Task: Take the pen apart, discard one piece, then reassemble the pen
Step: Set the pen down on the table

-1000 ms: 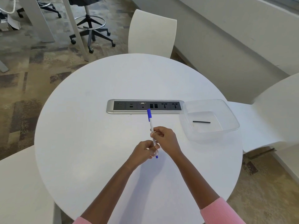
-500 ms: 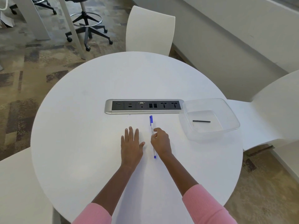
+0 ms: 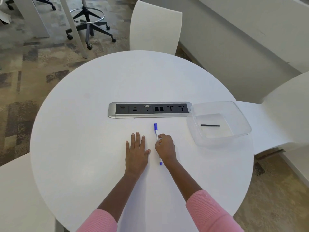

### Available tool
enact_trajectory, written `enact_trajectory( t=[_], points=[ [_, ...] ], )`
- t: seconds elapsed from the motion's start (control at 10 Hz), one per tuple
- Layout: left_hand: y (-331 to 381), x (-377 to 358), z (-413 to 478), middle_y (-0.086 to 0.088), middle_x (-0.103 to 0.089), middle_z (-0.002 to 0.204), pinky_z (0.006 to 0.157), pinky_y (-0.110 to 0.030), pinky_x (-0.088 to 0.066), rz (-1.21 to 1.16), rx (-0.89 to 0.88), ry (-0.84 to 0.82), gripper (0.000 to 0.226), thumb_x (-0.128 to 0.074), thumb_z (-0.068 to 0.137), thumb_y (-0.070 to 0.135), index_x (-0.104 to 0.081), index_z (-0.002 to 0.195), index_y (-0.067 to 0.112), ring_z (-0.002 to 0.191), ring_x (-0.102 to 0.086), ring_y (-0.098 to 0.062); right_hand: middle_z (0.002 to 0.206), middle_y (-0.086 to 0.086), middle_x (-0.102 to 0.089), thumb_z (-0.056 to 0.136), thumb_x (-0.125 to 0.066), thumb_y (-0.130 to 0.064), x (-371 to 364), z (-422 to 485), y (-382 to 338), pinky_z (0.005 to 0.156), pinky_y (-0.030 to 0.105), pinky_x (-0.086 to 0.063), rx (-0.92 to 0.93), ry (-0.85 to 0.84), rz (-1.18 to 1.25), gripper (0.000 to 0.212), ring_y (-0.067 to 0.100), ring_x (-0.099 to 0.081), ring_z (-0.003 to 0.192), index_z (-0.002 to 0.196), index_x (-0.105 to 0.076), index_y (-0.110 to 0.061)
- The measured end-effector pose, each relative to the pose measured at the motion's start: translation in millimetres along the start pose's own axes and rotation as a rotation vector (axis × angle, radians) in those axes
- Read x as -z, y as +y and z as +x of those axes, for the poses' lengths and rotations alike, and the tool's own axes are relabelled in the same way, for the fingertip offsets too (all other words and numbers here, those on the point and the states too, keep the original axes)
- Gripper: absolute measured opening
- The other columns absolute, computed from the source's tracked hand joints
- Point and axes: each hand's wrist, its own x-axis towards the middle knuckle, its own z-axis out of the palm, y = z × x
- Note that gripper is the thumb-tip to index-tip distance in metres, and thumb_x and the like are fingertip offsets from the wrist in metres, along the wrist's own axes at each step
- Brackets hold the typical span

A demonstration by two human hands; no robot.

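A white pen (image 3: 156, 131) with a blue cap and blue end plug lies on the round white table (image 3: 83, 139), pointing away from me. My right hand (image 3: 165, 148) rests over the middle of the pen, fingers curled on its barrel. My left hand (image 3: 136, 151) lies flat on the table, palm down and fingers spread, just left of the pen and apart from it. A thin black stick-like piece (image 3: 210, 125) lies inside the clear plastic container (image 3: 240, 114) at the right.
A silver and black power and data socket strip (image 3: 148, 110) is set into the table beyond the pen. White chairs stand at the far side (image 3: 155, 27), the right (image 3: 284, 111) and the near left. An office chair base (image 3: 90, 29) stands on the carpet.
A second ago both hands held the pen above the table. The pen now lies on the table, my left hand has let go and gone flat, and my right hand stays on the barrel.
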Motion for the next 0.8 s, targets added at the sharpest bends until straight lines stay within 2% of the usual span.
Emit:
enact_trajectory(
  t=[0.3, 0.4, 0.6, 0.7, 0.8],
  points=[
    [-4, -7, -2, -0.009, 0.004, 0.157, 0.116, -0.043, 0.002, -0.087, -0.008, 0.027, 0.056, -0.014, 0.097, 0.04, -0.002, 0.147, 0.017, 0.144, 0.004, -0.03, 0.107, 0.018, -0.057, 0.088, -0.048, -0.009, -1, 1, 3, 0.08, 0.033, -0.046, 0.022, 0.013, -0.008, 0.023, 0.028, -0.057, 0.094, 0.11, -0.053, -0.004],
    [-2, -5, -4, -0.009, 0.003, 0.157, 0.116, -0.043, 0.002, -0.113, -0.004, 0.032, 0.068, 0.007, 0.086, 0.046, -0.004, 0.146, 0.017, 0.144, 0.003, -0.031, 0.107, 0.016, -0.058, 0.09, -0.048, -0.016, 3, 0, 4, 0.081, 0.034, -0.046, 0.046, 0.012, -0.016, 0.025, 0.028, -0.057, 0.094, 0.111, -0.052, -0.005],
    [0, -5, -1, -0.014, -0.004, 0.156, 0.116, -0.046, -0.002, -0.139, 0.005, 0.081, 0.056, -0.026, 0.097, 0.036, -0.012, 0.146, 0.011, 0.143, -0.003, -0.034, 0.116, 0.017, -0.055, 0.091, -0.043, -0.013, 18, 3, 19, 0.09, 0.038, -0.044, 0.174, 0.072, -0.136, 0.03, 0.03, -0.049, 0.11, 0.119, -0.05, -0.006],
    [0, -1, 1, -0.018, -0.015, 0.154, 0.115, -0.05, -0.009, -0.173, 0.008, 0.133, 0.056, -0.041, 0.095, 0.031, -0.023, 0.143, 0.007, 0.141, -0.012, -0.038, 0.123, 0.016, -0.051, 0.092, -0.041, -0.014, 25, 5, 31, 0.092, 0.039, -0.041, 0.233, 0.1, -0.245, 0.032, 0.03, -0.047, 0.113, 0.122, -0.048, -0.006],
    [-2, -2, 5, -0.015, -0.008, 0.156, 0.116, -0.047, -0.004, -0.144, 0.043, 0.105, 0.059, -0.023, 0.096, 0.042, -0.017, 0.145, 0.011, 0.143, -0.004, -0.035, 0.136, 0.016, -0.044, 0.094, -0.038, -0.018, 27, 8, 42, 0.1, 0.041, -0.035, 0.287, 0.122, -0.324, 0.036, 0.029, -0.039, 0.127, 0.128, -0.044, -0.008]
  ],
)
